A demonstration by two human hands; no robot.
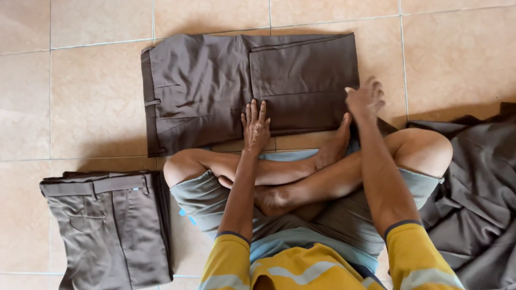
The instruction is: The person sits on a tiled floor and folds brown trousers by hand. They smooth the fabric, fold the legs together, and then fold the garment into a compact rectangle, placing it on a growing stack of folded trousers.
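A pair of dark brown trousers lies folded flat on the tiled floor in front of my crossed legs, waistband to the left. My left hand presses flat on its near edge, fingers spread. My right hand pinches the right end of the folded trousers at its lower corner, fingers curled on the cloth.
A folded stack of grey-brown trousers sits on the floor at my left. A heap of unfolded dark grey cloth lies at my right, against my knee. Beige floor tiles surround everything.
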